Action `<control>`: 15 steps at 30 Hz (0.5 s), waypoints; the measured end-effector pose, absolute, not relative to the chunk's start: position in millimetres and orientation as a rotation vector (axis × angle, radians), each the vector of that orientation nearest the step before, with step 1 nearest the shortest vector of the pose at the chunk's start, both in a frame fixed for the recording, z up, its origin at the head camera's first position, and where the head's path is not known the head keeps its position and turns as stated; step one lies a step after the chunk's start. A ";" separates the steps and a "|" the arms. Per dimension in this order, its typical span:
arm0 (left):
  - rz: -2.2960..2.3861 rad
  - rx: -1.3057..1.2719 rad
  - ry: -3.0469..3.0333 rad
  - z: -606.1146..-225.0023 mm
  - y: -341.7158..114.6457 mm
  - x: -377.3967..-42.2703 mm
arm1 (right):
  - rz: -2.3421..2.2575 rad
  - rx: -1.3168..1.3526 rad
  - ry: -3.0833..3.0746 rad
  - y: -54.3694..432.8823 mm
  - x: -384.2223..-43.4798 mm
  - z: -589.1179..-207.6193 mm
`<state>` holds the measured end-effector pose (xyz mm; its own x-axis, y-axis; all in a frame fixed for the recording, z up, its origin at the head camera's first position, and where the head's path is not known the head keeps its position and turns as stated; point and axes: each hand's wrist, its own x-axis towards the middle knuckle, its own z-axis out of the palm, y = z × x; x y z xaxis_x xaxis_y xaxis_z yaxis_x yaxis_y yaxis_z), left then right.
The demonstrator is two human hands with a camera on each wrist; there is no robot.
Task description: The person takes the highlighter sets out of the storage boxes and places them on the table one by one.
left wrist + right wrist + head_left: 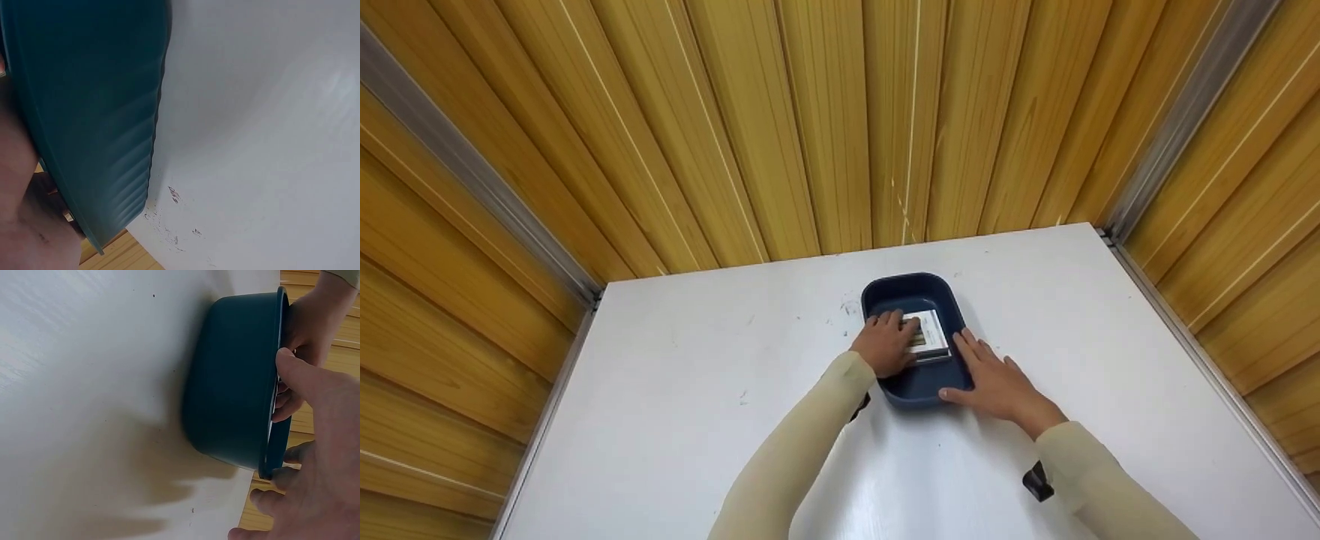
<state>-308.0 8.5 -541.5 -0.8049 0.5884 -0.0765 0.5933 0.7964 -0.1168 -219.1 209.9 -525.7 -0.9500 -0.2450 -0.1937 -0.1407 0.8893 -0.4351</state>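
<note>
A dark blue, rounded rectangular plastic basin (pixel 911 401) stands on the white table. Inside it lies a flat white box (pixel 934 330) with a printed picture and a dark near edge. My left hand (pixel 883 343) reaches over the basin's left rim and grips the box, thumb at its near edge and fingers across its top. Part of the picture is hidden under those fingers. My right hand (pixel 997 379) rests at the right rim with fingers extended. In the right wrist view its thumb (pixel 295 368) touches the rim, while the other fingers spread along it.
The white table (pixel 697 390) reaches back to a wood-patterned panel wall (pixel 810 135), with more panels on both sides. Metal rails (pixel 1177 292) run along the table's side edges. Dark scuff marks (pixel 173 194) show on the tabletop left of the basin.
</note>
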 end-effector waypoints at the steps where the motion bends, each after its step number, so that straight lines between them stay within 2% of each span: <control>1: -0.208 0.970 2.942 -541.2 8.5 -307.5 | -0.621 -0.291 2.812 209.7 -218.9 -525.5; 15: -0.246 1.045 2.980 -540.3 9.4 -308.3 | -0.616 -0.301 2.809 209.9 -219.3 -524.0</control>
